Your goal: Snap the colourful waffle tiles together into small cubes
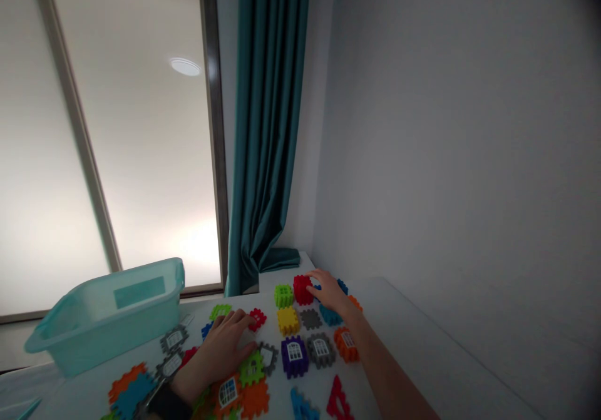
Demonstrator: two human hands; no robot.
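Note:
My left hand (224, 348) lies palm down over loose interlocking plastic tiles, fingers apart and slightly bent. Its fingertips are beside a red tile (257, 320), and its thumb is close to a lime green tile (252, 368). I cannot see whether anything is under the palm. My right hand (327, 291) reaches to the back of the table, with thumb and fingers curled at the right side of a red stack of tiles (302, 290). A lime green stack (283, 295) stands left of it, with a yellow stack (288, 321) and a grey stack (310, 318) in front.
A translucent teal basin (113, 320) stands at the left. Purple (295, 357), grey windowed (321, 350) and orange (346, 345) stacks stand nearer me. Blue (303, 405) and red (339, 400) triangular pieces lie in front. A curtain (267, 126) and a wall (446, 157) bound the table.

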